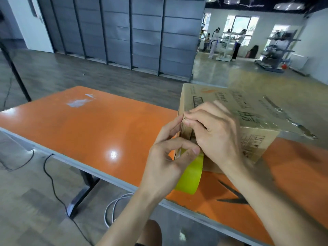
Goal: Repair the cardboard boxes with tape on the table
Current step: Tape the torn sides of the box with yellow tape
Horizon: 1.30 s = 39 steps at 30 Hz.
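— So, stock and progress?
— Orange table [88, 125]; one cardboard box [248, 110] on its right side; yellow tape roll [190, 176] gripped by left hand [165, 160]; right hand [214, 134] fingers [195, 121] pinching the box's corner edge. Taping begun, seemingly unfinished.

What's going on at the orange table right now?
A person is taping a cardboard box that sits on the orange table. The left hand grips a yellow-green tape roll at the box's near-left corner edge. The right hand pinches that edge near its top. Old clear tape runs along the box's top seam. Whether any new tape is stuck down yet can't be told.
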Tool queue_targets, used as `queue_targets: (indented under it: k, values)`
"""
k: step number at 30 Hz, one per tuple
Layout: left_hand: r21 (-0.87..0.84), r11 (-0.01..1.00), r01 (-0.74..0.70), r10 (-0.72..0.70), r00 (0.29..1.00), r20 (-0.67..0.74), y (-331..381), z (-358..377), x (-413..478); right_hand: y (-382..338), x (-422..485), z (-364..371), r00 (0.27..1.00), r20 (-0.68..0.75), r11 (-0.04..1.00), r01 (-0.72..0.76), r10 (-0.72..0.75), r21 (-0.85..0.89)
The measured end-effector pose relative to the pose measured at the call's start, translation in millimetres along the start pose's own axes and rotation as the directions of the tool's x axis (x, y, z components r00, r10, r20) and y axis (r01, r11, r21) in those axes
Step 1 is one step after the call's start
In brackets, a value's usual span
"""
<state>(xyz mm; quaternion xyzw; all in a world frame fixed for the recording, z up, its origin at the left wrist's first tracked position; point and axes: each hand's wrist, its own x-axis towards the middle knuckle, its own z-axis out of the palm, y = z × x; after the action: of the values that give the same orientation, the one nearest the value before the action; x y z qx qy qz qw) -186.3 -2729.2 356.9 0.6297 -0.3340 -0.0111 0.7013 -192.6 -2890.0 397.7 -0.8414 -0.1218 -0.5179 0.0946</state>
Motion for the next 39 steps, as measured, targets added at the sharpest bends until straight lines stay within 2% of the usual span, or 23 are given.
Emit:
queue_targets:
  k: [6,14,23,27,33,39]
  values:
    - [0.015,1.0,-0.025,0.025,0.999,0.027,0.6,-0.6,-3.6,-3.0,-2.0,2.0,0.999,-0.039,0.997,0.035,-0.038,-0.063]
    - [0.031,1.0,0.006,-0.008,0.997,0.073,1.4,-6.9,-4.0,0.3,4.5,-11.8,0.987,0.141,0.995,0.08,-0.072,-0.058]
    - [-0.004,1.0,-0.002,0.002,0.999,0.048,2.5,0.8,-6.2,-6.6,6.8,-6.0,0.993,0.056,0.977,0.11,-0.101,-0.183]
    - [-0.001,1.0,0.001,-0.001,0.998,0.063,4.1,1.0,-9.2,-5.8,4.7,-8.9,0.996,0.052,0.981,0.084,-0.076,-0.172]
    - [0.008,0.999,0.032,-0.032,0.999,0.022,3.8,1.7,-16.5,-2.5,-1.6,-18.2,0.993,0.119,1.0,0.009,-0.006,-0.029]
    - [0.046,0.998,0.031,-0.027,0.995,-0.099,4.2,1.6,-18.9,-2.5,-15.3,-35.4,0.992,0.129,0.998,-0.001,0.01,-0.064]
